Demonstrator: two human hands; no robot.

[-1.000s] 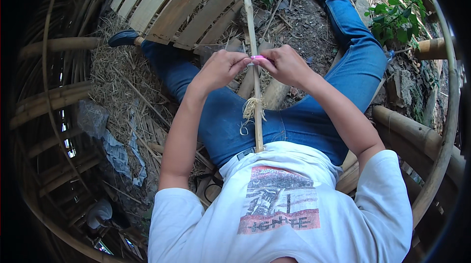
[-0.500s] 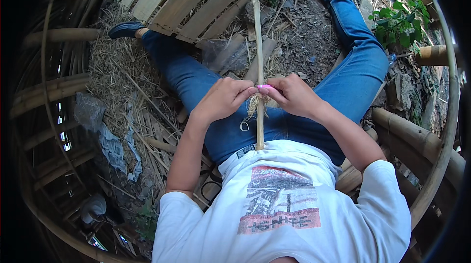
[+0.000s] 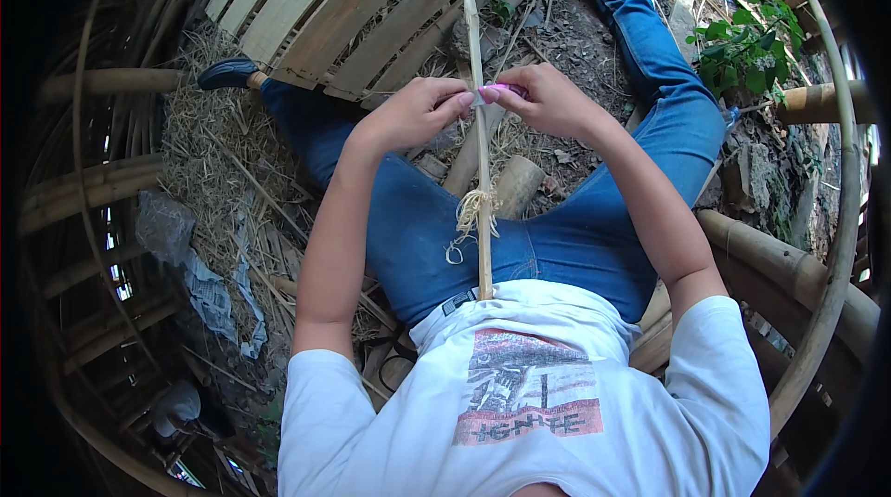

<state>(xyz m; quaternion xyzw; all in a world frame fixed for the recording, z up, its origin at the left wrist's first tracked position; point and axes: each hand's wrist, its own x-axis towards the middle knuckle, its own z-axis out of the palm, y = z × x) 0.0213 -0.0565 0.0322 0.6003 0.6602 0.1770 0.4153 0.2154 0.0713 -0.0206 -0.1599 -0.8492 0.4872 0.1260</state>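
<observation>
A long, thin, pale wooden stick (image 3: 471, 33) runs from my waist away between my spread legs. My left hand (image 3: 415, 114) is closed at the stick's left side, its thumb and fingertips pinched together against it. What lies between them is too small to make out. From the other side, my right hand (image 3: 549, 103) pinches a small pink item (image 3: 504, 89) of unclear kind, held against the stick. A whitish bit shows at the stick between the two hands. Nearer my waist, a bundle of pale fibre (image 3: 475, 207) is tied around the stick, with loose strands hanging.
Beyond my left leg lies a slatted wooden panel (image 3: 320, 10). Straw (image 3: 218, 116) and crumpled plastic (image 3: 165, 226) cover the ground at left. A cut wooden log (image 3: 517, 183) lies between my thighs. Bamboo poles (image 3: 789, 260) and a leafy plant (image 3: 752, 47) stand at right.
Both hands have moved away from me along the stick, the pink item with them. The fibre bundle, partly behind my hands before, now shows fully. The view has shifted slightly.
</observation>
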